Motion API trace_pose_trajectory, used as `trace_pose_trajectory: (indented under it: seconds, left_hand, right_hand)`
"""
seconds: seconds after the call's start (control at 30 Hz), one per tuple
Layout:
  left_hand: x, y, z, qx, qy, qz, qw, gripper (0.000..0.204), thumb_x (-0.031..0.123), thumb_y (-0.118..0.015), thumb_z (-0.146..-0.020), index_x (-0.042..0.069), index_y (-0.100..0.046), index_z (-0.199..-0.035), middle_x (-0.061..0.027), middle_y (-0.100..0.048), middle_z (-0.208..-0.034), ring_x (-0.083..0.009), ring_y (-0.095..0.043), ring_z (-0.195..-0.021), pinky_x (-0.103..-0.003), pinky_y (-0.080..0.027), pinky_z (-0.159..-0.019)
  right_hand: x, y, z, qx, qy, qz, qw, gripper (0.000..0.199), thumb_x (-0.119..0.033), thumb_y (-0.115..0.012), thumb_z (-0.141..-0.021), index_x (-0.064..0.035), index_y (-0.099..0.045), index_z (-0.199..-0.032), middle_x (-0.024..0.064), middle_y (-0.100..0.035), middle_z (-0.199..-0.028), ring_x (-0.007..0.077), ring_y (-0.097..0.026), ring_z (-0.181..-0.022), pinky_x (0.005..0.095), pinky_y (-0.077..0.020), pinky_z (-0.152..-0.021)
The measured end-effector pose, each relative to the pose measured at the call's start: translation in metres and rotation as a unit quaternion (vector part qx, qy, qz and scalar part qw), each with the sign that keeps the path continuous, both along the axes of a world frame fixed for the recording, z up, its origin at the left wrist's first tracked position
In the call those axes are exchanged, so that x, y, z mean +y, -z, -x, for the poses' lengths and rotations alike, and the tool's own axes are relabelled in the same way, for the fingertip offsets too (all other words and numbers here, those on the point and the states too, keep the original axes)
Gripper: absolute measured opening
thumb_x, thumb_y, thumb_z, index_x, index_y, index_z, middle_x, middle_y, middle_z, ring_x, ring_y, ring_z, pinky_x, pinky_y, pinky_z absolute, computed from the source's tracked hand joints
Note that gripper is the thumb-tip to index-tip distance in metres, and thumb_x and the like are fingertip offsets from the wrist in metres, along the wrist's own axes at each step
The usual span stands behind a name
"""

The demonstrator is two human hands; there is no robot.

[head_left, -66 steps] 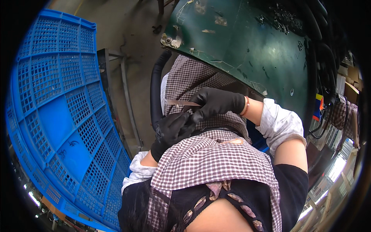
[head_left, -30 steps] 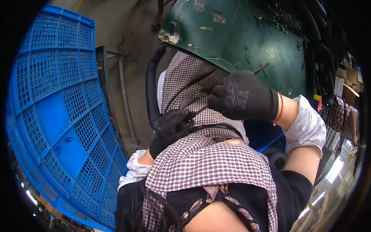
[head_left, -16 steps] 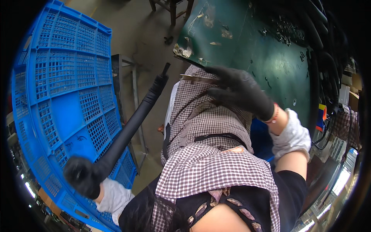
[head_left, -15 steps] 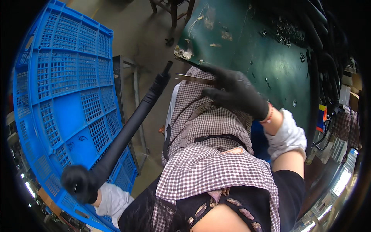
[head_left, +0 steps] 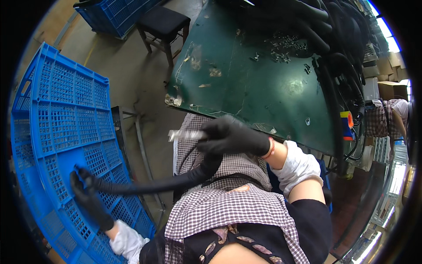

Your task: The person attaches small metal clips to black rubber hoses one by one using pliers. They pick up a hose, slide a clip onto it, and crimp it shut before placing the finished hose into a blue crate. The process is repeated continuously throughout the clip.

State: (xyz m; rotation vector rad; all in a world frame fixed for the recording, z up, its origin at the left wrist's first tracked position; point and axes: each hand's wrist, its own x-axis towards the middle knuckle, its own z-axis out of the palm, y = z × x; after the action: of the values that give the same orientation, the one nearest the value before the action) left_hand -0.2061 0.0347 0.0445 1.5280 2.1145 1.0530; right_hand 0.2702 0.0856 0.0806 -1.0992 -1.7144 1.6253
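Note:
My left hand (head_left: 90, 200), in a black glove, grips one end of a black rubber hose (head_left: 149, 185) out over the blue plastic crate (head_left: 57, 110) at my left. The hose curves across my checked apron up to my right hand (head_left: 233, 138). That hand, also black-gloved, sits above my lap just in front of the green table's edge. Its fingers pinch a small pale flat strip (head_left: 184, 135) that sticks out to the left. Whether it also grips the hose's other end is hidden under the palm.
The green worktable (head_left: 263, 83) carries small metal parts (head_left: 285, 44) and a pile of black hoses (head_left: 334, 31) at the back right. A dark stool (head_left: 165, 22) stands beyond it. An orange-and-blue roll (head_left: 346, 119) and another person (head_left: 391, 119) are at right.
My left hand has carried the hose end leftward and down over the crate, so the hose now lies flatter. My right hand dropped from the table edge toward my lap, still holding the strip.

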Motion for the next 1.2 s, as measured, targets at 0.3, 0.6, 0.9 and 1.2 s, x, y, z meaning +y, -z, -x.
trace_pose_trajectory:
  seconds: [0.3,0.6,0.9,1.2]
  left_hand:
    - [0.000,0.068,-0.238,-0.071,0.432,-0.093,0.894,0.070,0.018,-0.078,-0.080,-0.001,-0.044,-0.138,-0.0213,-0.059,-0.119,-0.0320,-0.064,-0.096,-0.041,-0.054,-0.080]
    - [0.011,0.067,-0.226,-0.167,0.350,0.019,0.922,0.062,0.006,-0.069,-0.084,-0.003,-0.043,-0.139,-0.0218,-0.056,-0.126,-0.0246,-0.064,-0.096,-0.034,-0.053,-0.081]
    - [0.019,0.045,-0.229,-0.249,0.387,0.040,0.887,0.036,-0.001,-0.060,-0.088,0.005,-0.062,-0.123,-0.0196,-0.051,-0.135,-0.0297,-0.054,-0.120,-0.037,-0.045,-0.097]
    - [0.024,0.026,-0.221,-0.316,0.438,0.142,0.830,0.025,0.018,-0.073,-0.086,0.003,-0.070,-0.106,-0.0154,-0.060,-0.118,-0.0273,-0.059,-0.110,-0.037,-0.047,-0.091]
  right_hand:
    - [0.033,0.017,0.010,-0.178,0.131,-0.381,0.898,0.022,-0.017,-0.068,-0.084,-0.0044,-0.064,-0.103,0.0162,-0.065,-0.087,0.0326,-0.065,-0.076,0.0384,-0.0523,-0.066]
    - [0.120,0.054,-0.167,-0.567,0.288,-0.275,0.721,0.018,-0.023,-0.063,-0.081,-0.0183,-0.067,-0.098,0.0131,-0.065,-0.088,0.0340,-0.065,-0.087,0.0471,-0.0513,-0.073]
    - [0.080,-0.005,-0.144,-0.064,0.424,-0.054,0.902,0.011,-0.012,-0.062,-0.091,-0.0037,-0.065,-0.096,0.0060,-0.069,-0.087,0.0139,-0.063,-0.079,0.0272,-0.0496,-0.069]
    - [-0.014,0.030,0.006,0.077,0.027,-0.057,0.995,0.020,-0.003,-0.070,-0.085,0.0003,-0.061,-0.102,0.0078,-0.059,-0.087,0.0175,-0.057,-0.080,0.0323,-0.0461,-0.070]
